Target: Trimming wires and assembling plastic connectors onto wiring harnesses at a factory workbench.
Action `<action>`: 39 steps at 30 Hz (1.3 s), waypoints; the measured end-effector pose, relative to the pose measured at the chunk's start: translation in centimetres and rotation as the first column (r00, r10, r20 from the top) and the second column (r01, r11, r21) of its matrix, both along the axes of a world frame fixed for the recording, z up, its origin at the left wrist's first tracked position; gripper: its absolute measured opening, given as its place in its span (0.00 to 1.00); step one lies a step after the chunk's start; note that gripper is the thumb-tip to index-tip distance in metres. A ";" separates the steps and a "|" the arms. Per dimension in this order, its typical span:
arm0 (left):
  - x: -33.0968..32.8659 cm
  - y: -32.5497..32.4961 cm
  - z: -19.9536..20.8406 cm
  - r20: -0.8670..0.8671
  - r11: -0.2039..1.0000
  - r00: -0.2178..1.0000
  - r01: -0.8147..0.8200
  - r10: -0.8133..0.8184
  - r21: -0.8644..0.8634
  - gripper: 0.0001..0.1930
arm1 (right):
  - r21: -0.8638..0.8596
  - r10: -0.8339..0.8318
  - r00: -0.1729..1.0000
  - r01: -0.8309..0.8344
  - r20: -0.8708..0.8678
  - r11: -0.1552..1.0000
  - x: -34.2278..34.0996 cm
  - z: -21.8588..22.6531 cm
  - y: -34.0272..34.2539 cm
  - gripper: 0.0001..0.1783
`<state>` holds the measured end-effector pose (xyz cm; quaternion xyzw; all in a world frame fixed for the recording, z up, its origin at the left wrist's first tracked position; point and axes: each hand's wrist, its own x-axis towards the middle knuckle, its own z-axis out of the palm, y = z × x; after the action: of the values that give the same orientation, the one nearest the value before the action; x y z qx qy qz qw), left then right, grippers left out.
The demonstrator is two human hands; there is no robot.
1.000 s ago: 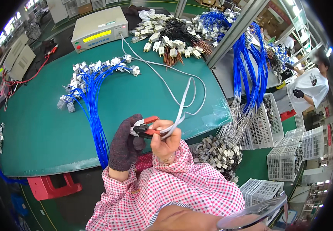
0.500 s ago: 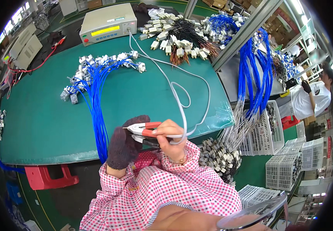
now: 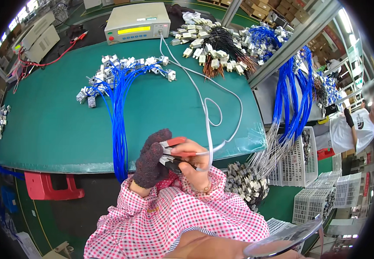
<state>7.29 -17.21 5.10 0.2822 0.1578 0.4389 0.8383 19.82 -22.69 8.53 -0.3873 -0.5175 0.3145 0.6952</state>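
My right hand [image 3: 195, 162], bare, grips a red-handled alligator clip [image 3: 175, 141] over the table's front edge. Below it sits a black-handled alligator clip [image 3: 174, 167], also under my right fingers. A pale grey cable [image 3: 210, 140] runs from my right hand back to the bench tester [image 3: 137, 25]. My left hand [image 3: 150, 159], in a dark knitted glove, is closed right against the metal jaws of both clips. The gloved fingers hide the jaw tips and whatever they hold. To its left, a bundle of blue wires [image 3: 118, 129] with white plugs [image 3: 109, 71] lies on the green table [image 3: 57, 125].
Black leads with white plugs [image 3: 217, 47] are heaped at the back right. Blue wire bundles [image 3: 288, 86] hang beside a metal post [image 3: 295, 43]. White baskets [image 3: 301, 159] stand to the right, a red stool [image 3: 51, 186] at the left. A person in white [image 3: 355, 129] is farther right.
The view has shifted a little. Both hands have drawn together, and the clip jaws that showed against the glove now go in among its fingers.
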 end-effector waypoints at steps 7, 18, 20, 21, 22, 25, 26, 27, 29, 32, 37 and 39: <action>0.6 0.0 -0.6 0.032 0.996 0.999 0.010 -0.013 0.092 0.29 | -0.145 0.032 0.998 -0.040 -0.055 0.989 -0.6 -0.4 0.5 0.18; -1.7 0.5 2.1 -0.406 0.900 0.913 0.146 0.037 0.411 0.23 | -0.299 0.177 0.976 -0.207 -0.126 0.931 0.1 1.0 -0.4 0.20; -3.6 2.1 4.8 -0.433 0.473 0.705 0.157 0.561 0.867 0.18 | -0.135 0.088 0.976 -0.116 -0.198 0.984 3.8 0.0 -0.6 0.16; -4.4 3.0 4.8 -0.404 0.479 0.574 0.024 0.712 0.878 0.16 | -0.119 -0.070 0.986 0.052 -0.149 0.991 4.8 0.6 -0.5 0.15; -5.5 4.3 4.4 -0.378 0.450 0.400 -0.101 0.835 0.887 0.15 | -0.172 -0.181 0.979 0.163 -0.094 0.971 5.6 0.0 0.2 0.13; -9.5 10.8 3.0 -0.566 0.571 0.186 0.029 0.803 0.820 0.18 | -0.461 -0.194 0.885 0.394 0.423 0.796 8.7 -2.3 0.7 0.10; -11.1 13.1 0.6 -0.712 0.715 0.199 0.068 0.674 0.696 0.21 | -0.614 -0.073 0.944 0.268 0.323 0.743 8.9 -4.2 1.5 0.10; -12.0 14.8 -1.0 -0.708 0.712 0.182 0.053 0.682 0.700 0.21 | -0.565 -0.066 0.946 0.245 0.318 0.788 8.9 -6.0 2.0 0.10; -12.4 17.2 -3.2 -0.486 0.990 0.874 -0.073 0.005 -0.121 0.31 | -0.522 -0.001 0.998 -0.035 -0.070 0.853 7.4 -4.5 2.4 0.11; -12.5 19.8 -4.5 -0.160 0.975 0.985 0.026 -0.062 -0.221 0.40 | -0.166 0.267 0.909 -0.331 -0.320 0.929 3.6 -1.7 4.4 0.15; -13.2 19.4 -3.0 -0.028 0.914 0.998 -0.055 0.048 -0.402 0.48 | -0.185 0.383 0.889 -0.432 -0.250 0.883 -3.6 -4.5 10.4 0.24; -13.7 20.0 -2.9 0.003 0.900 0.997 -0.070 0.078 -0.430 0.51 | -0.174 0.431 0.761 -0.567 -0.485 0.805 -5.1 -4.4 11.2 0.23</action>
<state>-6.41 2.77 2.24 0.0803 0.2527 0.4277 0.8641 14.77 -11.51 4.15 -0.2600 -0.3835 0.6433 0.6094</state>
